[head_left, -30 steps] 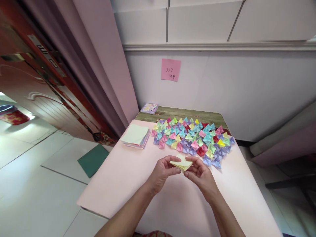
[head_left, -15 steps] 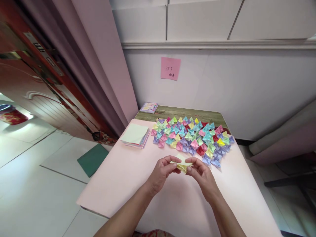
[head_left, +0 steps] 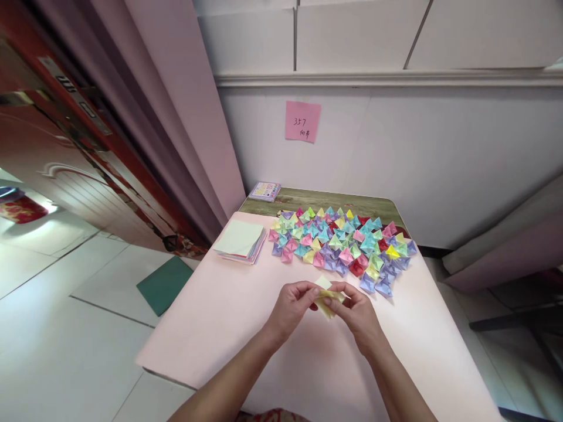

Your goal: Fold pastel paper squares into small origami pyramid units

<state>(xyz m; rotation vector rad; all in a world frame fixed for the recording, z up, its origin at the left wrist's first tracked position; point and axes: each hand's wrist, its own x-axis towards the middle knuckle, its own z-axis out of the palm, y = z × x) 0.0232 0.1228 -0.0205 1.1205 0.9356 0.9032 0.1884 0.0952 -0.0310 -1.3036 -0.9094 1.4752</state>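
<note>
Between my two hands is a pale yellow piece of folded paper, held above the near part of the pink-covered table. My left hand pinches its left side between thumb and fingers. From the right, my right hand grips it too, with the thumb pressed on the folded layers. One pale corner sticks up between the hands and another points down; the fingers hide the rest. Just beyond them, many small folded paper pieces in several colours stand in close rows.
A stack of square paper sheets lies at the table's left, pale sheet on top. Behind it, printed packets rest on the wood-patterned strip. A pink note is stuck on the wall. A green mat lies on the floor.
The yellow paper has been tilted, so one corner now points up and another down. My right thumb has moved inward onto its folds. The stack and the coloured pieces stay put.
</note>
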